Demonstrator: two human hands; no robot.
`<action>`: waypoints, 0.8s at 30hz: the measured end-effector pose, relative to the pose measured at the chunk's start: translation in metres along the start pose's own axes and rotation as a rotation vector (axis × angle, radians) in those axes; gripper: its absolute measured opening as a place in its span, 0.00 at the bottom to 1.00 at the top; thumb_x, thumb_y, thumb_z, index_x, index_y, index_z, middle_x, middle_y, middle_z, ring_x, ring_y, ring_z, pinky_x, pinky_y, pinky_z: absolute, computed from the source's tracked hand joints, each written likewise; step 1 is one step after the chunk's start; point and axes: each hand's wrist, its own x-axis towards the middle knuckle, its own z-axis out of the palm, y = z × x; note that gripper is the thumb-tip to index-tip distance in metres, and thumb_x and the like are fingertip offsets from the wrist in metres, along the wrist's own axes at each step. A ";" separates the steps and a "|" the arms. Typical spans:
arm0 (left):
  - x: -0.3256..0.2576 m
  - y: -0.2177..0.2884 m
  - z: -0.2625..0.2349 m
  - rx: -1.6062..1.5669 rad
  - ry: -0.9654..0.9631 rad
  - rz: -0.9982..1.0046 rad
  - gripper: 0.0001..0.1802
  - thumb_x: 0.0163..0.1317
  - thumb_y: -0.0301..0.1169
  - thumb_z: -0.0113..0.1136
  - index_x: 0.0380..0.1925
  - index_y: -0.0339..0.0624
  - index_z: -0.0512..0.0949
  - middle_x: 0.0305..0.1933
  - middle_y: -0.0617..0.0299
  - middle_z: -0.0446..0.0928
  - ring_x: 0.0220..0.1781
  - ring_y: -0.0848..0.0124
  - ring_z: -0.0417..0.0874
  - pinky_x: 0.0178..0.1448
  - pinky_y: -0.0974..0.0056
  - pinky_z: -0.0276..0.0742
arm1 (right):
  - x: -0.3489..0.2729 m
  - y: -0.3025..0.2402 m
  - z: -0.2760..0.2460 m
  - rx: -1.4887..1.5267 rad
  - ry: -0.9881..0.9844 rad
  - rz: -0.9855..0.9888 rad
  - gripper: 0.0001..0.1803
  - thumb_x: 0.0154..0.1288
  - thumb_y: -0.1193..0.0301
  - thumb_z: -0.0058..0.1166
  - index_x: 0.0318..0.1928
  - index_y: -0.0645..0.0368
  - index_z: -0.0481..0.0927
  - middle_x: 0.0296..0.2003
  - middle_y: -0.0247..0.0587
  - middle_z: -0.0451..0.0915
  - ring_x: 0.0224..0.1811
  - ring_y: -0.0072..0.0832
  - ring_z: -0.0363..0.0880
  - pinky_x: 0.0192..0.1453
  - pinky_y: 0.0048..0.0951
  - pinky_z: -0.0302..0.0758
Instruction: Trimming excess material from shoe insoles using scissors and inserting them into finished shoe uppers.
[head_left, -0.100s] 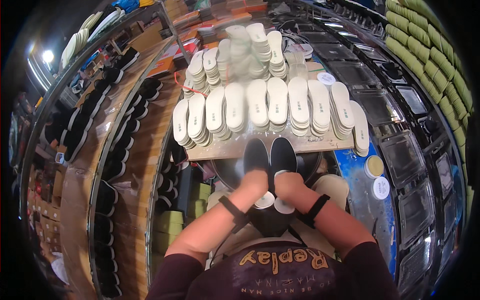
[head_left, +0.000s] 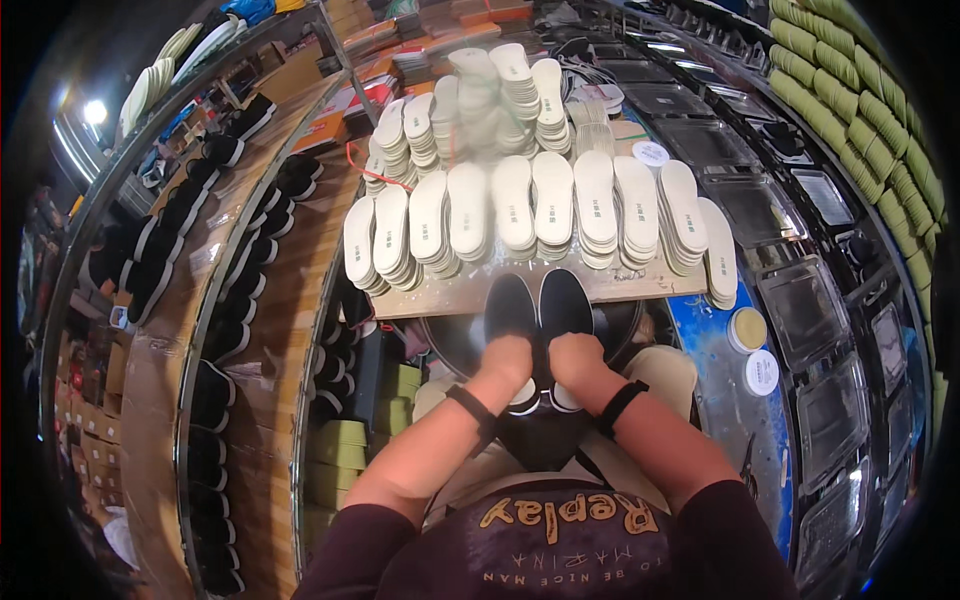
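Two black slip-on shoes lie side by side before me, toes pointing away, over the near edge of the board. My left hand (head_left: 507,362) reaches into the opening of the left shoe (head_left: 511,303). Into the right shoe (head_left: 566,302) goes my right hand (head_left: 576,358). The fingers of both hands are hidden inside the shoes. Pale rounded edges, apparently insole heels, show at the heel ends: a left one (head_left: 524,402) and a right one (head_left: 564,403). On the board (head_left: 455,297), just beyond the toes, stand rows of stacked cream insoles (head_left: 553,200).
Black shoes (head_left: 229,325) line the wooden racks (head_left: 262,400) on the left. At right, a blue bench (head_left: 708,345) holds a yellowish round tin (head_left: 747,329) and a white round lid (head_left: 761,372). Beyond it are dark trays (head_left: 815,310) and green bundles (head_left: 880,130).
Both hands have pushed slightly deeper toward the heel area of the shoes. The pale heel pieces, more exposed earlier, are now mostly covered. The shoes stay nearly in place.
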 end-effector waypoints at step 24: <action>-0.072 0.004 0.004 -0.005 0.213 0.234 0.19 0.64 0.38 0.52 0.46 0.33 0.74 0.45 0.41 0.78 0.53 0.50 0.78 0.61 0.47 0.68 | -0.072 0.003 0.008 0.328 0.396 -0.244 0.09 0.55 0.69 0.54 0.34 0.61 0.78 0.25 0.45 0.80 0.36 0.43 0.81 0.48 0.46 0.73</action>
